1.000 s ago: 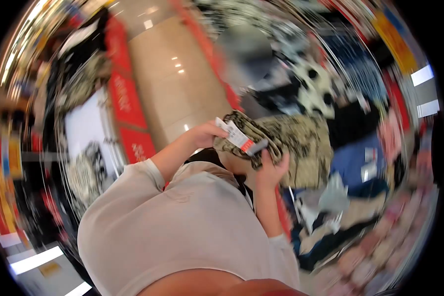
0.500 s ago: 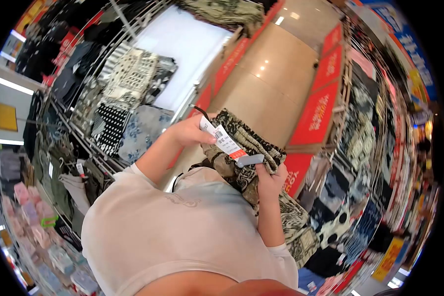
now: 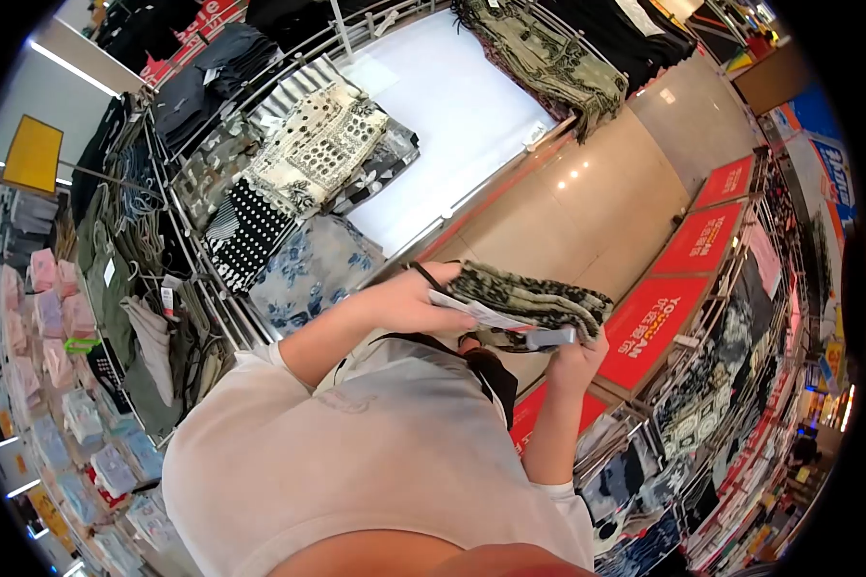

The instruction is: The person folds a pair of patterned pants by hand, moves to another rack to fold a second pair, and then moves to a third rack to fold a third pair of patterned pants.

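Observation:
Both my hands hold a folded patterned garment (image 3: pixel 534 293) in black and olive-cream, with a gathered elastic waistband along its top. My left hand (image 3: pixel 409 303) pinches its left end together with a white price tag (image 3: pixel 481 313). A thin black loop (image 3: pixel 427 277) shows by the left fingers. On the right end my right hand (image 3: pixel 577 363) has its fingers closed round the fabric, just beside a grey plastic security tag (image 3: pixel 551 338). The garment's underside is mostly hidden from this angle.
To the left is a white display table (image 3: pixel 452 125) bearing folded patterned clothes (image 3: pixel 318 144) and a blue-flowered piece (image 3: pixel 313 260). Hanging trousers (image 3: pixel 149 346) stand nearer. A tiled aisle (image 3: pixel 577 202) runs ahead, with red-signed display stands (image 3: pixel 659 322) along its right.
My view has turned, bringing more of the white table in. The garment is tilted flatter, so its waistband edge faces up and the price tag shows less. Both hands keep their hold.

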Action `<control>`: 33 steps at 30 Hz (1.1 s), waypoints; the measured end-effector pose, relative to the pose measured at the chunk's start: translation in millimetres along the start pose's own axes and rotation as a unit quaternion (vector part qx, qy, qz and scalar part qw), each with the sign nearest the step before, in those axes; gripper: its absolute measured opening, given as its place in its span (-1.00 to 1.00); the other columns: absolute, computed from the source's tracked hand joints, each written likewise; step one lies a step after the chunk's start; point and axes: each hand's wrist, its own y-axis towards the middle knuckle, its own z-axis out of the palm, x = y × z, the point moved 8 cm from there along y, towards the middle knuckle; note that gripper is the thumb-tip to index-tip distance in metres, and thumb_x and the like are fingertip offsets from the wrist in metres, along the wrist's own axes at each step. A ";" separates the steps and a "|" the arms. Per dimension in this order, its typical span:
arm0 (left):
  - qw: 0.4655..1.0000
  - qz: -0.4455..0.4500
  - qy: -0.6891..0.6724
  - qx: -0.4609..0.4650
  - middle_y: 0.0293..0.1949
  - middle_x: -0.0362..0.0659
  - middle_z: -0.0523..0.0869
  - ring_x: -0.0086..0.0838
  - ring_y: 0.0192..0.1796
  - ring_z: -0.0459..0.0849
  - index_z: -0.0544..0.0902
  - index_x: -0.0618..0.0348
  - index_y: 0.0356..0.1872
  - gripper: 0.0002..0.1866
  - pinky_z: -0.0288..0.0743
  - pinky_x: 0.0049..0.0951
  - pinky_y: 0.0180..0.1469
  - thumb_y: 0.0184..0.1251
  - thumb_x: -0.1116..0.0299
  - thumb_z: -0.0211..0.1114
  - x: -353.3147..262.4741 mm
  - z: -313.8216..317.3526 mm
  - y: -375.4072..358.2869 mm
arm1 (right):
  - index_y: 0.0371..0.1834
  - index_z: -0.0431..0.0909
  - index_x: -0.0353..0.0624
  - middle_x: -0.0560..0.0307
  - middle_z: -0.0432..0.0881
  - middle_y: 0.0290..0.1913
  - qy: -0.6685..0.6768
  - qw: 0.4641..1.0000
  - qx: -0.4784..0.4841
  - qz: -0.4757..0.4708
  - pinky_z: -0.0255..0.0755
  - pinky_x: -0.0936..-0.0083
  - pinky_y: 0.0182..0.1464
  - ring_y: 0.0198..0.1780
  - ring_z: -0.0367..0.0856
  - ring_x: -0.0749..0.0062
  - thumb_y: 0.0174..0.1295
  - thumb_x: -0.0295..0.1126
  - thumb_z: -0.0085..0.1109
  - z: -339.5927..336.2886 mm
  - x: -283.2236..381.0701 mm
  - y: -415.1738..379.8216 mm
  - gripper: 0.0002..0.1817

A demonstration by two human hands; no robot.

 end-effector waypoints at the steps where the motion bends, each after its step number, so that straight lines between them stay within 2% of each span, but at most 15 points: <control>1: 0.998 -0.011 0.056 -0.009 -0.06 -0.19 0.78 -0.64 -0.03 0.63 0.64 0.28 0.14 -0.61 0.52 -0.49 0.04 0.31 0.47 0.47 1.5 2.9 17.5 | 0.02 0.65 -0.32 0.26 0.72 -0.13 -0.018 0.999 -0.009 -0.032 0.48 0.57 -0.05 -0.11 0.61 0.57 0.28 -0.56 0.23 -14.9 -5.1 17.3 -0.74; 2: 0.996 0.037 0.087 0.001 -0.16 -0.18 0.75 -0.61 -0.11 0.63 0.64 0.29 0.06 -0.66 0.52 -0.46 -0.04 0.30 0.47 0.47 -9.5 9.0 39.5 | 0.02 0.65 -0.32 0.26 0.72 -0.13 -0.016 0.999 -0.008 -0.035 0.48 0.57 -0.05 -0.11 0.61 0.57 0.28 -0.56 0.23 -33.8 -14.8 33.6 -0.74; 4: 0.998 0.027 0.030 -0.044 -0.21 -0.18 0.72 -0.57 -0.13 0.64 0.63 0.29 0.00 -0.70 0.52 -0.43 -0.06 0.31 0.48 0.46 -20.6 21.2 81.2 | 0.07 0.63 -0.34 0.14 0.72 0.01 -0.008 1.000 0.024 -0.011 0.56 0.44 0.09 0.01 0.68 0.44 0.35 -0.38 0.35 -64.8 -29.2 65.7 -0.68; 5: 0.998 0.029 0.036 -0.041 -0.21 -0.18 0.72 -0.57 -0.13 0.64 0.63 0.29 0.00 -0.70 0.52 -0.43 -0.06 0.31 0.48 0.46 -19.3 23.7 103.0 | 0.07 0.63 -0.31 0.15 0.72 0.01 0.019 0.999 0.027 -0.008 0.56 0.45 0.07 0.01 0.68 0.45 0.35 -0.25 0.42 -82.0 -35.6 83.7 -0.62; 7: 0.987 0.039 0.138 -0.074 -0.21 -0.17 0.71 -0.57 -0.14 0.66 0.60 0.28 0.03 -0.70 0.55 -0.42 -0.08 0.34 0.48 0.44 -18.1 25.2 148.8 | 0.07 0.64 -0.31 0.15 0.73 0.00 0.018 0.999 0.031 -0.017 0.56 0.45 0.07 0.00 0.68 0.44 0.35 -0.27 0.41 -112.1 -39.3 124.2 -0.63; 10: 0.985 -0.018 0.141 -0.095 -0.22 -0.18 0.69 -0.59 -0.18 0.67 0.55 0.25 0.08 -0.67 0.56 -0.43 -0.13 0.36 0.48 0.42 -21.7 32.8 220.7 | 0.04 0.65 -0.31 0.16 0.73 -0.04 0.052 0.998 0.037 -0.030 0.56 0.46 0.04 -0.03 0.69 0.45 0.37 -0.37 0.35 -149.1 -39.9 190.2 -0.71; 12: 0.988 -0.054 0.113 -0.092 -0.21 -0.18 0.70 -0.62 -0.21 0.67 0.51 0.25 0.12 -0.64 0.56 -0.46 -0.17 0.38 0.48 0.41 -24.1 44.2 266.6 | -0.01 0.66 -0.31 0.24 0.72 -0.13 0.076 0.997 0.028 -0.017 0.50 0.53 -0.06 -0.13 0.63 0.56 0.24 -0.59 0.27 -171.0 -34.7 230.7 -0.75; 14: 0.991 -0.059 0.095 -0.075 -0.17 -0.19 0.71 -0.62 -0.19 0.68 0.51 0.27 0.15 -0.63 0.56 -0.46 -0.14 0.39 0.49 0.40 -21.4 52.2 312.5 | 0.00 0.67 -0.31 0.24 0.74 -0.12 0.047 0.997 0.050 -0.032 0.51 0.53 -0.05 -0.12 0.64 0.56 0.24 -0.55 0.32 -206.4 -37.2 271.7 -0.74; 15: 0.988 -0.020 0.140 -0.055 -0.14 -0.19 0.73 -0.63 -0.17 0.68 0.51 0.27 0.17 -0.61 0.57 -0.48 -0.12 0.39 0.50 0.40 -26.7 56.8 334.7 | -0.01 0.68 -0.30 0.24 0.74 -0.12 0.052 0.996 0.071 -0.008 0.51 0.53 -0.06 -0.12 0.64 0.56 0.24 -0.54 0.33 -217.1 -41.5 289.8 -0.74; 20: 0.982 -0.007 0.172 -0.083 -0.12 -0.05 0.73 -0.35 -0.06 0.71 0.52 0.28 0.17 -0.52 0.55 -0.33 0.01 0.30 0.39 0.48 -16.0 58.1 411.5 | -0.05 0.69 -0.29 0.24 0.74 -0.16 -0.001 0.990 0.127 0.058 0.51 0.55 -0.09 -0.15 0.65 0.55 0.21 -0.57 0.35 -255.4 -41.5 373.2 -0.76; 26: 0.976 0.014 0.174 -0.132 -0.13 0.01 0.72 -0.21 -0.08 0.71 0.60 0.28 0.09 -0.57 0.53 -0.29 -0.02 0.27 0.35 0.51 -19.6 28.3 505.0 | -0.03 0.67 -0.30 0.27 0.71 -0.15 -0.079 0.986 0.145 -0.003 0.51 0.56 -0.08 -0.15 0.62 0.56 0.25 -0.64 0.24 -272.0 -9.7 482.5 -0.76; 29: 0.971 0.022 0.201 -0.129 -0.11 0.02 0.72 -0.20 -0.06 0.70 0.59 0.28 0.13 -0.54 0.54 -0.27 0.00 0.25 0.36 0.51 -23.9 14.1 550.2 | 0.06 0.65 -0.30 0.23 0.72 -0.09 -0.170 0.975 0.140 0.002 0.52 0.52 0.01 -0.07 0.62 0.53 0.33 -0.58 0.23 -278.8 5.1 535.3 -0.75; 30: 0.966 0.071 0.201 -0.145 -0.09 0.04 0.72 -0.18 -0.02 0.70 0.58 0.28 0.17 -0.52 0.55 -0.27 0.05 0.26 0.37 0.48 -27.8 9.4 568.1 | 0.09 0.64 -0.30 0.21 0.72 -0.06 -0.200 0.969 0.145 0.000 0.52 0.50 0.06 -0.04 0.62 0.52 0.38 -0.55 0.22 -279.4 13.0 554.6 -0.75; 32: 0.925 0.107 0.298 -0.209 -0.09 0.06 0.72 -0.18 -0.01 0.70 0.58 0.29 0.19 -0.50 0.55 -0.28 0.09 0.24 0.39 0.46 -38.2 -0.4 597.7 | 0.17 0.59 -0.31 0.19 0.70 0.04 -0.227 0.961 0.159 -0.007 0.45 0.49 0.19 0.08 0.59 0.52 0.44 -0.51 0.17 -285.2 20.6 589.9 -0.72; 33: 0.949 0.069 0.224 -0.209 -0.09 0.05 0.72 -0.20 -0.03 0.71 0.57 0.30 0.19 -0.49 0.56 -0.29 0.08 0.22 0.40 0.46 -24.8 -6.1 616.1 | 0.20 0.57 -0.32 0.19 0.68 0.08 -0.217 0.963 0.158 -0.005 0.42 0.48 0.23 0.11 0.57 0.52 0.46 -0.49 0.15 -292.2 18.4 607.5 -0.70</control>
